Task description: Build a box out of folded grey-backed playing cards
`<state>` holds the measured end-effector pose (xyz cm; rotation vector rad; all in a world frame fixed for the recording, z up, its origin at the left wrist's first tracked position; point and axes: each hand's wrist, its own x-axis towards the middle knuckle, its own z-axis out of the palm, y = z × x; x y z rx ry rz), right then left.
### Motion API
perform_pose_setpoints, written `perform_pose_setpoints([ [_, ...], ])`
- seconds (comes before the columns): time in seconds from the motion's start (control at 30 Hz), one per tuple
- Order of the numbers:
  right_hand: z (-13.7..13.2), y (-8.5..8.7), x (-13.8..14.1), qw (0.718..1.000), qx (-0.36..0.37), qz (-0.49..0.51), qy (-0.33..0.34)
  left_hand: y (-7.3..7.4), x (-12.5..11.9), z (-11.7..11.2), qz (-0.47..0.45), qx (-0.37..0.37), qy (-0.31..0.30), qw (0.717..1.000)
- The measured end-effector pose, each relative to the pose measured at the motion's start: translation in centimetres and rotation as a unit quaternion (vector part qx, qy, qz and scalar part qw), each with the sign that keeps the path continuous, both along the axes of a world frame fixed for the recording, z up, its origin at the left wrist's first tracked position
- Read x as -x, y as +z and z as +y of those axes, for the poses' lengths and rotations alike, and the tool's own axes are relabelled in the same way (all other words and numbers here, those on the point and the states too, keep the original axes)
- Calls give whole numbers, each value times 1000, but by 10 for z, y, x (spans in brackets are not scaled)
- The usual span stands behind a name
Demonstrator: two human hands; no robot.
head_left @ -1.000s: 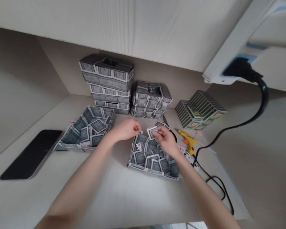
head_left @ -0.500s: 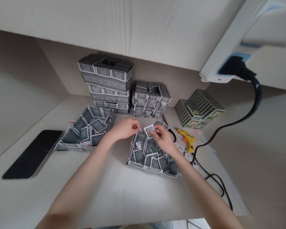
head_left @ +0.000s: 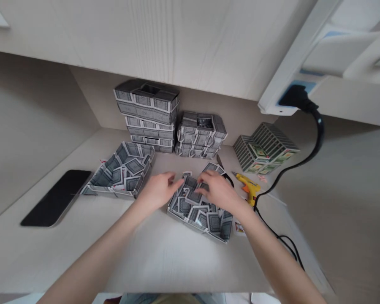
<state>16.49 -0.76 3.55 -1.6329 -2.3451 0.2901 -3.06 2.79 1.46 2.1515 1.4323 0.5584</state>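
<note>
A shallow tray built from grey-backed playing cards (head_left: 205,218) lies on the desk in front of me. My left hand (head_left: 158,193) reaches to the tray's left wall, its fingers stretched out and touching the rim. My right hand (head_left: 220,192) lies over the tray's far part, fingers spread flat and pressing down on the cards inside. No loose card shows in either hand.
A second card tray (head_left: 122,173) sits to the left, beside a black phone (head_left: 57,197). Two stacks of card boxes (head_left: 148,114) (head_left: 201,134) stand at the back wall. To the right are a green-backed card block (head_left: 264,147), a yellow glue gun (head_left: 248,185), scissors (head_left: 223,169) and a black cable (head_left: 304,156).
My right hand has lowered the small card it held into the tray and flattened over it. My left hand has opened from a pinch and dropped to the tray's rim. The view has shifted.
</note>
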Motion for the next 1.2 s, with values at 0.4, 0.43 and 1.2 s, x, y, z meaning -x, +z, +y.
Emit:
perform_pose_setpoints([
  [0.4, 47, -18, 27, 967, -18, -64, 244, -8, -12, -39, 127, 10, 57, 990],
  [0.43, 48, -20, 24, 966, -19, -53, 251, -8, -12, -39, 124, 10, 53, 991],
  [1.2, 27, -4, 6, 984, -99, 136, 55, -7, -5, -31, -15, 24, 47, 998],
])
